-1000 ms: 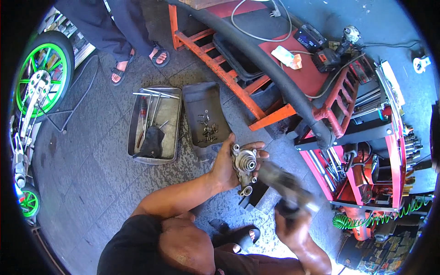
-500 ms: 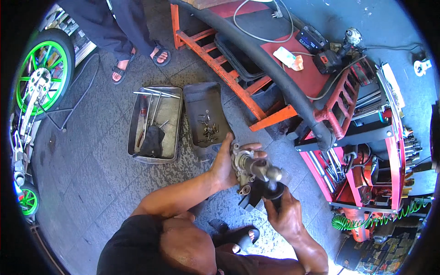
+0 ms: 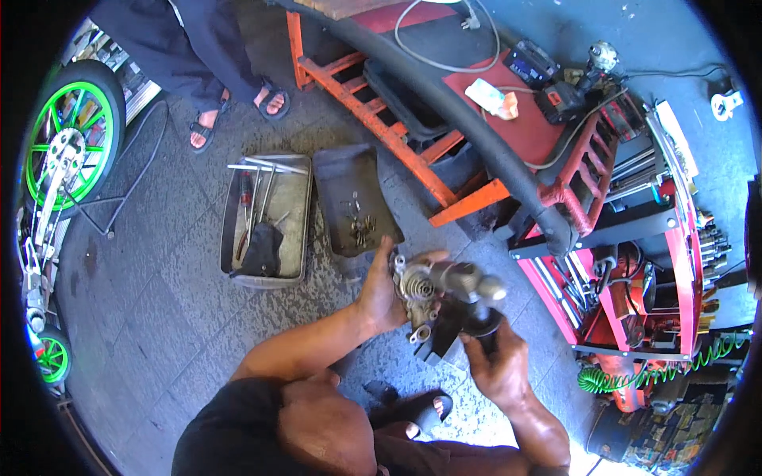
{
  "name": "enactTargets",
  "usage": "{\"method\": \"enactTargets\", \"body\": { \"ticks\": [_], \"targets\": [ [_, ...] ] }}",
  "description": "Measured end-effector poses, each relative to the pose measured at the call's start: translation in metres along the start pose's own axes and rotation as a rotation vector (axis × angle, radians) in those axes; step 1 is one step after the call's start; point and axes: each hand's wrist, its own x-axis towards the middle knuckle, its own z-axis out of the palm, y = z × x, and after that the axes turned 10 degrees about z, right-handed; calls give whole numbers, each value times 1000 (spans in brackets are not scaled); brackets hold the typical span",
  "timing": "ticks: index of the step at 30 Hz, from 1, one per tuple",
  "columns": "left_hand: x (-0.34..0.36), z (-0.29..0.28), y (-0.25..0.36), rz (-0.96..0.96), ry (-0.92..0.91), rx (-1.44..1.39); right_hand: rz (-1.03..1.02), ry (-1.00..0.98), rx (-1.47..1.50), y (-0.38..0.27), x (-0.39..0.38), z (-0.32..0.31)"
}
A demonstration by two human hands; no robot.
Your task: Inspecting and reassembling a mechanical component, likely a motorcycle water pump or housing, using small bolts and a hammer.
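Observation:
My left hand (image 3: pixel 379 295) grips a silver cast-metal engine part (image 3: pixel 413 289), with its thumb up along the near side and fingers behind. A round ringed opening and small bolt lugs show on that part. Closed around a black handle, my right hand (image 3: pixel 502 366) holds a hammer (image 3: pixel 468 284) whose shiny steel head is slightly blurred. The hammer head sits just right of the engine part's opening, apart from it. Below the engine part, a dark block-like object (image 3: pixel 436 345) is partly hidden by the hammer and hands.
On the floor ahead are a metal tray (image 3: pixel 295 238) with screwdrivers and rods, and a dark tray (image 3: pixel 337 178) with small bolts. An orange-framed stand (image 3: pixel 476 202) and a red tool rack (image 3: pixel 681 293) are at right. Another person's sandalled feet (image 3: pixel 202 131) stand beyond; a green-rimmed wheel (image 3: pixel 67 147) is left.
The hammer head has lifted off the engine part to the right, uncovering the ringed opening. My left hand and the part have shifted slightly left.

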Motion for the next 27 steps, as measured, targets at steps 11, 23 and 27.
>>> {"method": "enactTargets", "body": {
  "ticks": [11, 23, 27],
  "targets": [
    [-5, 7, -11, -6, 33, 2, 50, -105, -92, 0, -10, 8],
    [5, 12, 6, 45, -100, -235, 147, -4, 160, -14, -17, -21],
    [7, 8, 5, 60, -119, -140, 173, -33, 129, -1, -15, -5]
  ]
}}
